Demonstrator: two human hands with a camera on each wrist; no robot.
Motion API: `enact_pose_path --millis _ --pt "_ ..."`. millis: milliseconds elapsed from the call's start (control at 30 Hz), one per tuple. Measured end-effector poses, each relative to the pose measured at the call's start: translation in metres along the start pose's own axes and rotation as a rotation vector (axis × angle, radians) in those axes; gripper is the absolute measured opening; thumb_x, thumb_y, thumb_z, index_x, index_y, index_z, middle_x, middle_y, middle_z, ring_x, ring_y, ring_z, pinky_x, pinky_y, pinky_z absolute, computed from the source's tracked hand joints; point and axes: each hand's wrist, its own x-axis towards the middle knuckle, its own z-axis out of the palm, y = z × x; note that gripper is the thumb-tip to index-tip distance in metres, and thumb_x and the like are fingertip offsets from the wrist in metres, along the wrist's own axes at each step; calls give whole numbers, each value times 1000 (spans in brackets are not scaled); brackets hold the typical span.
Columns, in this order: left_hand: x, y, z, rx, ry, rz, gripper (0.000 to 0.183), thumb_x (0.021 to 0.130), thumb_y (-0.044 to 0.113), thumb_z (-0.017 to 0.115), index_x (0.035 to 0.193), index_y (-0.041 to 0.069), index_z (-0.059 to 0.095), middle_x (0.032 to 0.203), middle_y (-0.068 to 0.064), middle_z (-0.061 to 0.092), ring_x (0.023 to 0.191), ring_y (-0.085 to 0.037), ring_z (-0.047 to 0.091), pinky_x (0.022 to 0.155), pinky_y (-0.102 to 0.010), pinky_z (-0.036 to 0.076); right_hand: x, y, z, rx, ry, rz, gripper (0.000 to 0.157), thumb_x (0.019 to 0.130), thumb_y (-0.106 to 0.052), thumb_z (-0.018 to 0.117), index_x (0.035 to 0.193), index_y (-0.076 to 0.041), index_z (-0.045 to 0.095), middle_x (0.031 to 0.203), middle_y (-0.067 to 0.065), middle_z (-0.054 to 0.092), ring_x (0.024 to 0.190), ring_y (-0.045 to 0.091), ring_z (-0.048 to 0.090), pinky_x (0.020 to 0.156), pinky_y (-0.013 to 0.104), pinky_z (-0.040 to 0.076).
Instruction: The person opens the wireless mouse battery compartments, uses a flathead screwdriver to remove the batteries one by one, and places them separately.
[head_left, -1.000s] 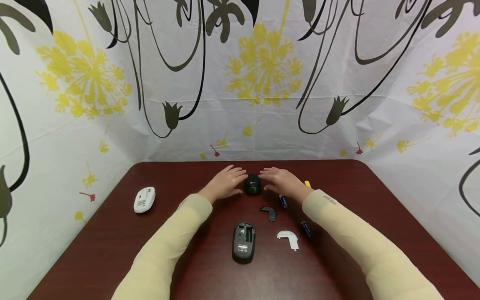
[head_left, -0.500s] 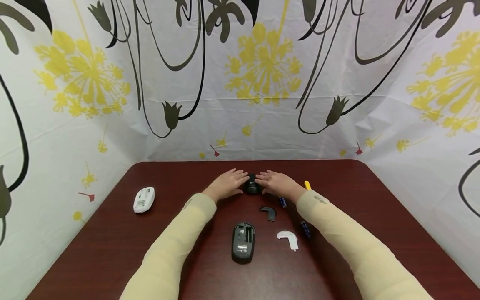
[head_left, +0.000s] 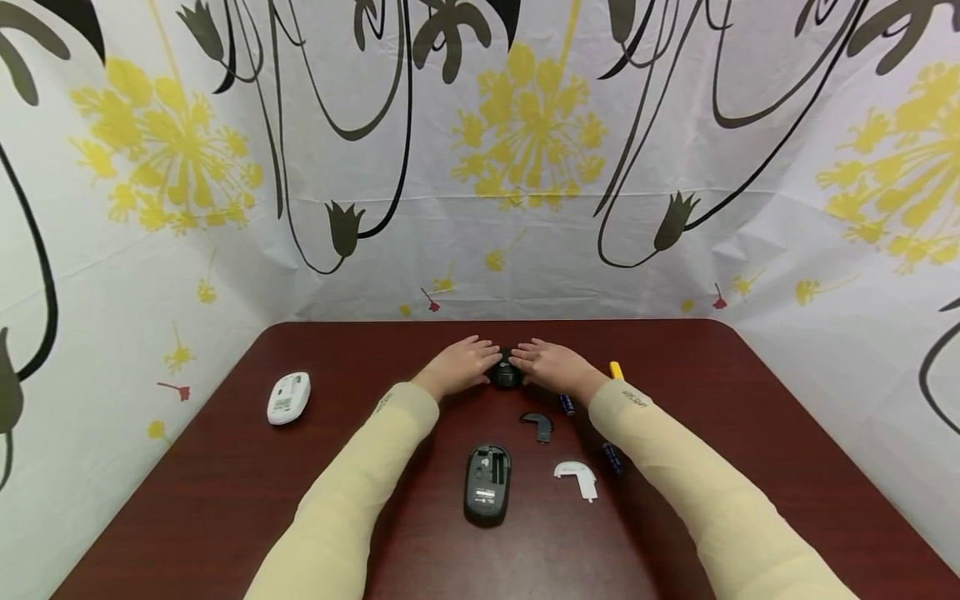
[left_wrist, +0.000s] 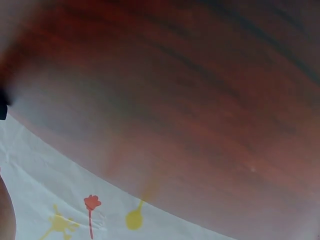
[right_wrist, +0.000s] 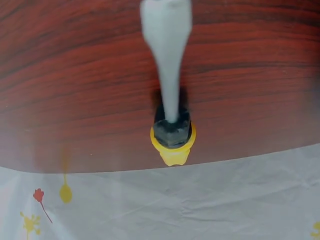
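Both hands reach to the back of the table in the head view. Between them a small black computer mouse (head_left: pixel 506 377) stands, its sides partly hidden behind fingertips. My left hand (head_left: pixel 459 367), fingers fairly straight, overlaps the mouse's left edge. From the other side my right hand (head_left: pixel 557 368) does likewise, fingers extended over its right edge. The left wrist view shows blurred tabletop, with a dark edge and a sliver of skin at its left border. In the right wrist view, a screwdriver (right_wrist: pixel 172 90) with a grey shaft and black-and-yellow handle lies on the table.
A dark mouse (head_left: pixel 487 486) lies bottom up with its battery bay uncovered. To its right are a grey battery cover (head_left: pixel 539 427), a white cover (head_left: pixel 578 478) and two blue batteries (head_left: pixel 612 458). A white mouse (head_left: pixel 288 398) lies at left. Patterned cloth (head_left: pixel 480 250) hangs behind the table.
Both hands have moved inward toward each other, so their fingers now cover more of the small black mouse. The other things on the table have stayed put.
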Motion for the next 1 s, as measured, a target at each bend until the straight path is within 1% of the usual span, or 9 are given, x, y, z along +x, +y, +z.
enact_pose_path --millis 167,400,467,567,733,833,933,1000 --pt "1 1 -1 37 -4 6 52 94 35 64 138 9 54 139 -7 54 130 -20 46 112 -39 31 1 0 1 -3 -4 6 49 90 -29 70 131 -5 61 129 12 61 122 25 54 105 42 40" --pt "2 5 -5 126 -53 25 51 97 36 59 141 11 52 140 -5 52 131 -17 46 112 -36 31 2 0 6 -28 -8 2 48 91 -30 68 131 -6 61 128 10 62 120 23 56 105 40 40" --pt "2 6 -5 142 -54 31 51 97 36 59 141 11 52 140 -4 53 130 -17 46 112 -35 31 1 0 7 -32 -4 -1 48 91 -31 68 131 -6 60 127 10 62 120 23 56 105 40 41" --pt "1 6 -4 142 -57 28 51 98 35 57 142 11 51 141 -4 52 131 -16 46 112 -34 30 0 0 8 -33 -2 -1 49 91 -30 68 133 -6 59 128 10 62 120 22 56 105 39 41" --pt "-2 5 -4 113 -65 13 50 99 31 57 143 9 47 143 -6 50 132 -18 44 113 -34 28 -1 0 5 -29 8 -3 50 91 -25 69 134 -4 57 130 12 61 120 23 56 105 39 41" --pt "-4 4 -5 117 -45 14 49 100 27 56 144 7 46 143 -7 50 132 -18 45 113 -34 29 -1 1 3 -8 22 -1 50 91 -19 69 135 -1 55 130 14 60 120 24 56 104 40 41" --pt "-6 2 -5 106 -2 18 48 100 24 57 142 5 47 141 -8 51 130 -19 46 111 -34 31 -2 2 2 27 38 6 49 92 -13 68 136 2 53 131 16 58 120 26 56 104 41 41" --pt "-7 1 -4 82 39 18 47 99 22 58 141 4 49 140 -9 53 129 -19 48 111 -34 32 -2 3 0 50 46 11 48 92 -10 67 136 3 51 132 17 58 121 27 55 104 41 41"
